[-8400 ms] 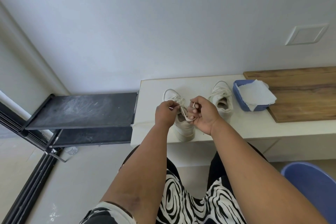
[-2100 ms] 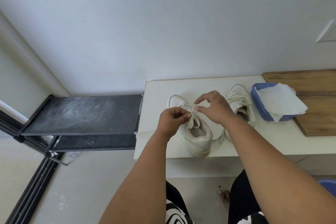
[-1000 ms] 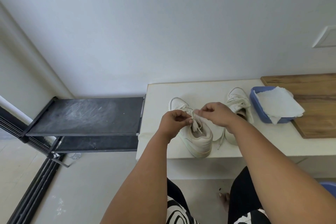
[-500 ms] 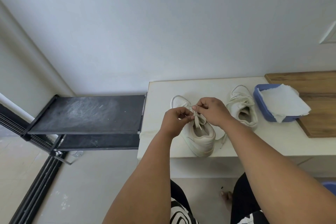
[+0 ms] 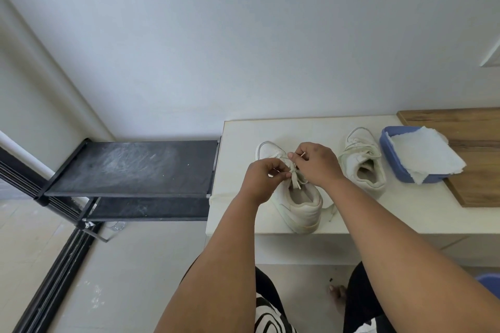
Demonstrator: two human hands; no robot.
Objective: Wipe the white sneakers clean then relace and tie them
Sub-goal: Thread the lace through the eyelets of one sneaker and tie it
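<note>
bare forearms, black-and-white swirl-print garment (image 5: 266, 316)

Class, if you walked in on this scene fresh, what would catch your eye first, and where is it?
First, the two hands at the middle of the white bench: the left hand and right hand both pinch the lace of the near sneaker. To the right stands the second sneaker, and beyond it a blue tub draped with a white paper towel, partly on a wooden board.
</note>
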